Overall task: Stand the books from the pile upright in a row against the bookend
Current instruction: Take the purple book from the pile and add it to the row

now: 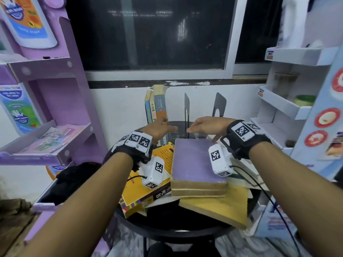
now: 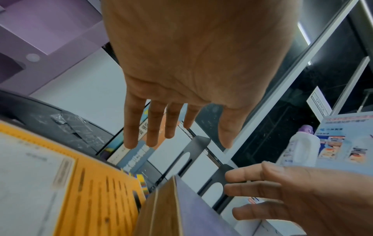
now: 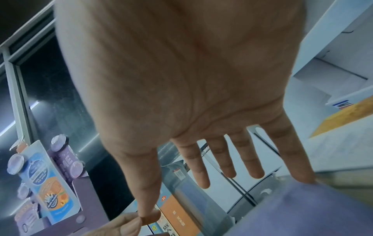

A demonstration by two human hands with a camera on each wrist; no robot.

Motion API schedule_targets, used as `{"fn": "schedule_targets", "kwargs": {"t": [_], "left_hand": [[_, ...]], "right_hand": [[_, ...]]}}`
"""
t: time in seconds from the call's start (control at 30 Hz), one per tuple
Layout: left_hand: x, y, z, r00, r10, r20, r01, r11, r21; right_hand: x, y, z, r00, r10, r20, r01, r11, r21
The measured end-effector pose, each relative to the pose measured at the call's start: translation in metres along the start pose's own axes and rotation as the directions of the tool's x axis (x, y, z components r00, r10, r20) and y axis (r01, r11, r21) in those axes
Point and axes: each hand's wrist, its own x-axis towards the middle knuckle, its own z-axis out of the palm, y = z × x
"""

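Gap between open left hand (image 1: 160, 128) and right hand (image 1: 206, 127).

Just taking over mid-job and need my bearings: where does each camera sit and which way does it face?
Head: worn high, looks forward and down at both forearms, left hand, right hand, purple book topping the pile.
Left wrist: looks along the open left palm toward the bookend.
Right wrist: looks along the open right palm toward the window.
Both wrist views share the purple book.

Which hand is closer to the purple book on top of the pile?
Right. The right hand hovers over the far edge of the purple book; the left hand is beyond its left corner.
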Motion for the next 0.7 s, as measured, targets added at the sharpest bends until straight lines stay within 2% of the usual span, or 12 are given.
{"fn": "schedule_targets", "kwargs": {"t": [0.2,0.4,0.5,0.6,0.7], "left_hand": [[-0.009,-0.001,0.03,0.997,-0.041,0.063,0.038,0.998,0.056],[-0.013,-0.01,0.042,0.958,-0.147,0.246,0.115,0.984,0.139],[-0.024,-0.008,0.04,0.944,-0.138,0.299,0.109,0.988,0.113],[-0.03,-0.007,0.04,0.942,-0.123,0.312,0.103,0.991,0.08],[-0.036,-0.006,0.039,0.947,-0.109,0.301,0.097,0.994,0.055]], "right_hand": [[-0.02,0.018,0.014,0.999,0.05,-0.014,-0.049,0.996,0.068],[-0.027,0.033,0.025,0.988,0.13,-0.087,-0.12,0.987,0.104],[-0.03,0.036,0.027,0.976,0.193,-0.105,-0.176,0.973,0.151],[-0.032,0.04,0.032,0.97,0.237,-0.046,-0.229,0.965,0.129],[-0.031,0.044,0.034,0.967,0.253,-0.014,-0.246,0.951,0.185]]}}
